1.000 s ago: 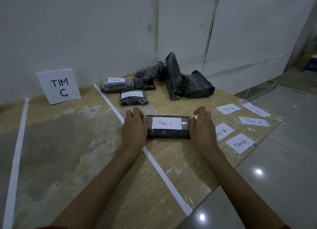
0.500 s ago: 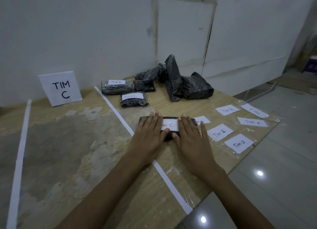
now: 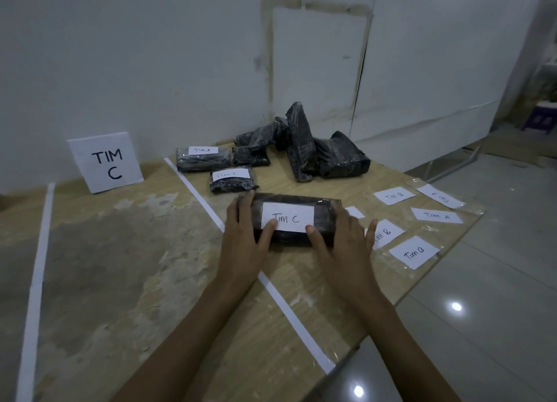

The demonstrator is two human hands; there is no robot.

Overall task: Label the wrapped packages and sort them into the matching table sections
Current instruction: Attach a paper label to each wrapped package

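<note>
i am at the labelling step on one package [image 3: 289, 241]. it lies flat on the counter [image 3: 193, 326], just right of the white tape line [image 3: 201, 200], with its paper label [image 3: 287, 217] reading "tim c" facing up. my left hand [image 3: 244, 241] cups the left end, fingers curled over the far edge and thumb pressing the label's near left corner. my right hand [image 3: 346, 244] does the same at the right end, thumb by the near right corner, little finger spread out to the side. so both hands hold the package while the thumbs press the label down. i cannot tell whether it is fully stuck.

the tim c sign [image 3: 105, 163] stands against the wall in the section left of the tape line, and this package is not yet there. as i judge it, the next move is to lift it by both ends, carry it left over the line and set it down before the sign. the wrap looks slick, so it wants a firm hold without dragging the label.

a smaller package [image 3: 232, 187] marked tim c and one marked tim a [image 3: 205, 163] lie just behind, unsorted. the unlabelled pile [image 3: 304, 148] and the loose labels [image 3: 414, 252] wait at my right.
</note>
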